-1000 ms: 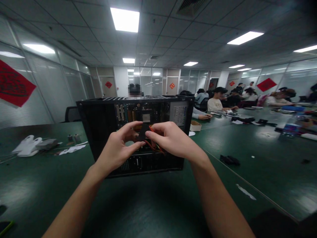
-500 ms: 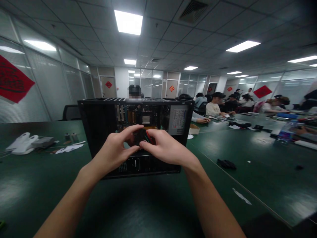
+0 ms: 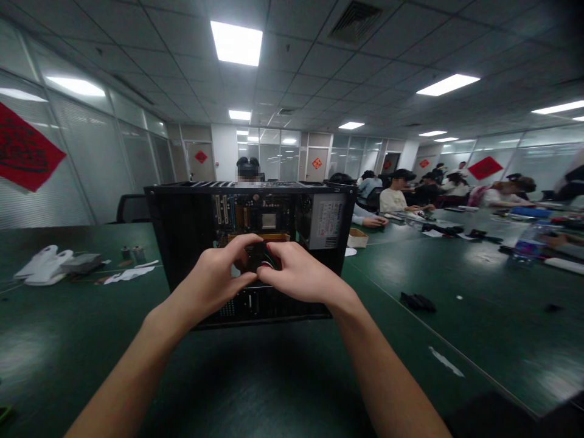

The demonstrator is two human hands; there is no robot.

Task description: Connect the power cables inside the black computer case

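Observation:
An open black computer case (image 3: 180, 228) stands on the green table in front of me. Inside show a motherboard (image 3: 283, 204) with slots and a square processor socket, and a silver power supply (image 3: 327, 218) at the upper right. Before the case, my left hand (image 3: 219, 267) curves its thumb and forefinger round the left side of a black part with coloured wires (image 3: 260, 258). My right hand (image 3: 298, 271) is closed on its right side, by the red, white and green wires. The fingers hide much of this part, so its exact kind is unclear.
On the table (image 3: 255, 383) at left lie white plastic pieces (image 3: 48, 264), a grey box (image 3: 82, 263) and paper scraps (image 3: 129, 275). A small carton (image 3: 358, 238), a black item (image 3: 417, 302) and a bottle (image 3: 528, 243) are to the right. Several people sit beyond.
Both hands stay at the black part. The fingers have shifted slightly, and the part now sits deeper between them, less of it showing. The case has not visibly moved.

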